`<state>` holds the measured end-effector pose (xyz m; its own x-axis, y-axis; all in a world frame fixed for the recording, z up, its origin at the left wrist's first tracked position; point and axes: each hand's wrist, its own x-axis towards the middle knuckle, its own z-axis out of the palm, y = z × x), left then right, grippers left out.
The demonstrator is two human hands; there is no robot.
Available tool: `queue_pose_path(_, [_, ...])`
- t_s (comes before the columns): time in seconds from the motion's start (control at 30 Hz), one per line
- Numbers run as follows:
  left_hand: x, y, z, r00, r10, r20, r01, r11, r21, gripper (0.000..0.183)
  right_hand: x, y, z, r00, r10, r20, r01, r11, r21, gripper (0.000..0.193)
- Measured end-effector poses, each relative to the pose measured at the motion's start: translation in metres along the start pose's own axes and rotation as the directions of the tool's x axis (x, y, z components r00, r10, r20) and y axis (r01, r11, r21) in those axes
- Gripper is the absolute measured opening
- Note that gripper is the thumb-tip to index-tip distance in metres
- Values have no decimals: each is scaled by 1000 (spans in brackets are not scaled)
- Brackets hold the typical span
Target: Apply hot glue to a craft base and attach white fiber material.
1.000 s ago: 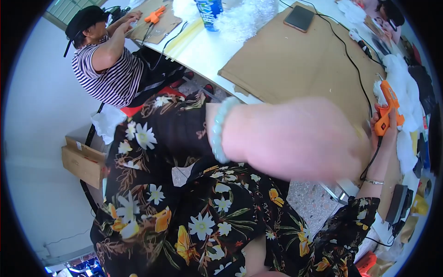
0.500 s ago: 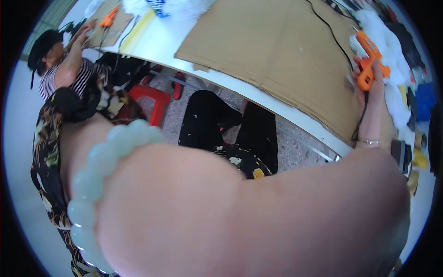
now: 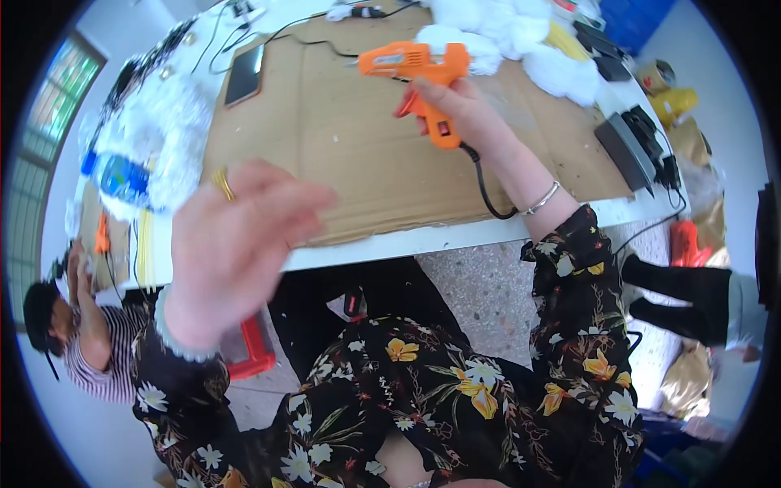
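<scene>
My right hand (image 3: 460, 110) is closed round the handle of an orange hot glue gun (image 3: 415, 61) and holds it over the brown cardboard sheet (image 3: 342, 154). The gun's nozzle points left, and its black cord hangs from the bottom of the grip. Close to the camera, my left hand (image 3: 236, 236) is raised above the near left edge of the cardboard. A gold ring (image 3: 222, 185) is on one finger. Its fingers reach out toward the right, slightly bent and blurred by motion, with nothing visible in them.
A phone (image 3: 245, 75) lies at the cardboard's far left. White fluffy material (image 3: 561, 75) is heaped at the back right, near a dark grey box (image 3: 625, 150). A blue-capped bottle (image 3: 122, 177) lies at left. Another person (image 3: 89, 342) sits beyond; a red stool (image 3: 252, 350) stands below.
My left arm no longer crosses the view; the left hand is now at left above the cardboard. The view has turned, and the glue gun in my right hand now points left.
</scene>
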<state>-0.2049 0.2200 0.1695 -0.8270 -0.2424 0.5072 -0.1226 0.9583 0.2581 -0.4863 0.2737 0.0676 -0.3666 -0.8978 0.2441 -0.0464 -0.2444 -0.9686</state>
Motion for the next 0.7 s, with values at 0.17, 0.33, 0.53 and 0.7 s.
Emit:
queue_pose_path(0.17, [31,-79,34,991,-131,-38,115,954,-276,17,-8,-21,-8,989,81,121,-60,984,-166,34])
queue_pose_path(0.33, [71,-109,84,956,-294,29,271,837,-476,12,-15,-29,-51,1000,-18,3,19,969,-248,35])
queue_pose_path(0.53, [128,-129,132,971,-239,-19,209,884,-418,17,-17,-49,-126,915,-333,-227,284,933,-221,42])
queue_pose_path(0.7, [180,-135,172,989,-27,-143,-16,955,-295,23,-21,-37,-160,893,-254,-371,365,892,268,44])
